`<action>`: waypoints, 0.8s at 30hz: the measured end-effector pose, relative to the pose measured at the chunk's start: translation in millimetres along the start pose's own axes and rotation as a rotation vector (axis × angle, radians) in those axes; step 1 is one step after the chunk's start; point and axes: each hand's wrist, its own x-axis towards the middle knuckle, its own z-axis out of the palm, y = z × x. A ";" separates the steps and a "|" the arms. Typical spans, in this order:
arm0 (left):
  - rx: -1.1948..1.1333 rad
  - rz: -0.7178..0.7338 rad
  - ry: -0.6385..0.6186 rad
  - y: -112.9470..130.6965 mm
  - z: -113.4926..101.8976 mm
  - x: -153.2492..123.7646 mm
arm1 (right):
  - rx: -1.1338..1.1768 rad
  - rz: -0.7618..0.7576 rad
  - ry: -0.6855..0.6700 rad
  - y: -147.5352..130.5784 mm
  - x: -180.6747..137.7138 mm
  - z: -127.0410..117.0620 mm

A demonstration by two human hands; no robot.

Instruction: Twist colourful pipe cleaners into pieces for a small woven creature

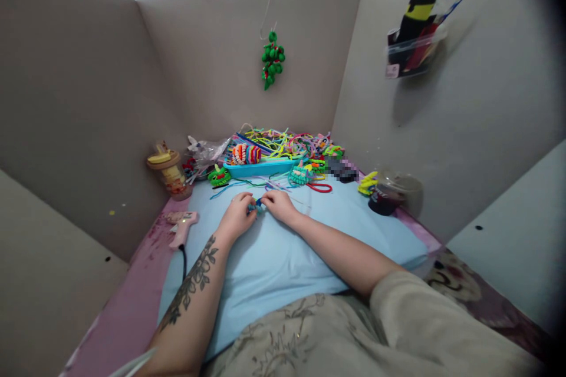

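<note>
Close together over the light blue cloth, both hands meet at a small blue and teal fuzzy piece that looks like bent pipe cleaner. My left hand is closed around its left part, hiding much of it. The fingers of my right hand pinch its blue upper right end. Just beyond the hands lie loose blue and purple pipe cleaners. A teal pipe-cleaner figure and a green one with a face sit farther back.
A blue tray overflows with coloured pipe cleaners at the back. On the left are a pink glue gun with a black cord and a lidded cup. To the right stands a dark cup. Grey panels enclose the table.
</note>
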 end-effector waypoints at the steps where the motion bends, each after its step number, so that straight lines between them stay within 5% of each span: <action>1: -0.002 -0.005 -0.005 -0.3 0.1 0.3 | -0.003 -0.008 -0.002 -0.5 -0.2 -0.2; 24: -0.111 0.011 0.020 -10.4 7.1 1.8 | -0.078 -0.164 -0.150 -2.7 4.2 -3.5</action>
